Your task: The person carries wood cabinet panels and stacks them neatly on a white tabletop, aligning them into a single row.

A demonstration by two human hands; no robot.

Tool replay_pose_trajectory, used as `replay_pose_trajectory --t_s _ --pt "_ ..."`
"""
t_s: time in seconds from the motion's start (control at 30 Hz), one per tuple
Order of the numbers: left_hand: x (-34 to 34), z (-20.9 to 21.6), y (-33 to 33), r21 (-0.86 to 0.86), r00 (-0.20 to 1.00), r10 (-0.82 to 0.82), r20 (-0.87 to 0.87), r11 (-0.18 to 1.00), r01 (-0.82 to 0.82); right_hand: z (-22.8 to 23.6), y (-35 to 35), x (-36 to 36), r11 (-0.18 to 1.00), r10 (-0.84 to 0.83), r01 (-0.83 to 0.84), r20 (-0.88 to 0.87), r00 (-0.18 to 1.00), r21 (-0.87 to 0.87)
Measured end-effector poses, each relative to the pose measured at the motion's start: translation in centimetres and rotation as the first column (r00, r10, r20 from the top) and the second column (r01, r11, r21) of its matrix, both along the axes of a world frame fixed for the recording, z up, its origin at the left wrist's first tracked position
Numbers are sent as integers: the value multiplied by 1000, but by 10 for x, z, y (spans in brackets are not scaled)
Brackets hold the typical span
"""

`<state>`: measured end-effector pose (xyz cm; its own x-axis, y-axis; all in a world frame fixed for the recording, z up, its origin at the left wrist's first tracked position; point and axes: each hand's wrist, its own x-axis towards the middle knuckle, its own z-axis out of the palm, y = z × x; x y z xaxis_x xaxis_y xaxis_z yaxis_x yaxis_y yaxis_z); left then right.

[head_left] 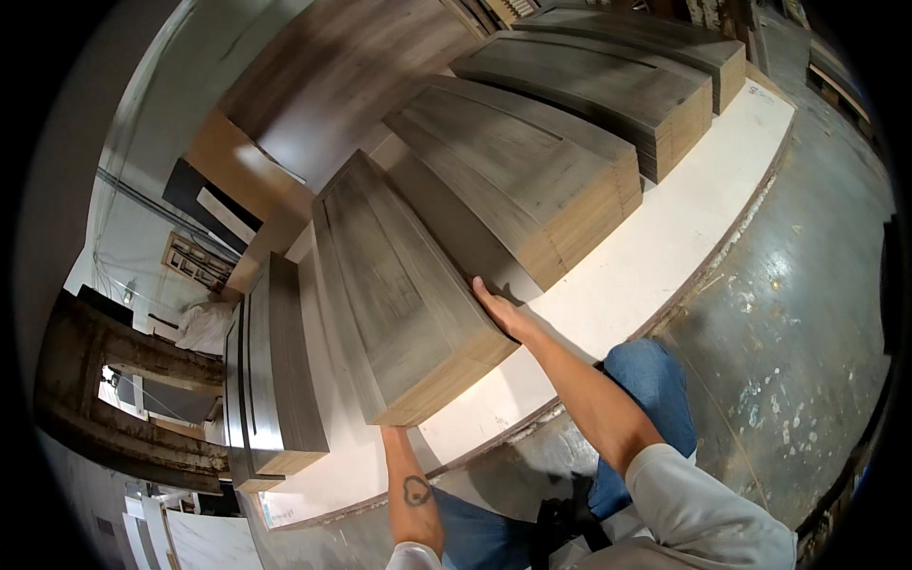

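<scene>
A grey-brown wooden cabinet door (380,285) with a recessed middle panel lies face up before me, and its pale near end looks thick, as of a stack. My right hand (499,312) is on its right long edge near the close corner, part of the fingers hidden by the side. From below, my left forearm (410,494) reaches to the near end. The left hand itself is hidden beneath or behind that end. More stacked doors (532,171) of the same kind lie just to the right, with a gap between.
A white board (665,237) carries the stacks. Two further door stacks (598,81) lie at the far right, and another stack (275,370) at the left. Beside it stands a worn brown frame (142,380). Paint-spotted concrete floor (760,380) lies at the right.
</scene>
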<state>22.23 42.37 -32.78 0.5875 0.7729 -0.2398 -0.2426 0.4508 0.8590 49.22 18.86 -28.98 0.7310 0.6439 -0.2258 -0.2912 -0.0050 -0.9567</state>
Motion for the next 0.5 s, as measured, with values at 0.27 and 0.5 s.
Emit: replay_pose_trajectory --t_s 0.27,0.5 --pt "-15 9 -5 46 999 5 -46 999 -3 7 12 14 993 77 -85 -102 992 -84" --pt "-16 7 -4 40 997 -35 -72 998 38 -14 14 16 996 66 -74 -137 988 -55"
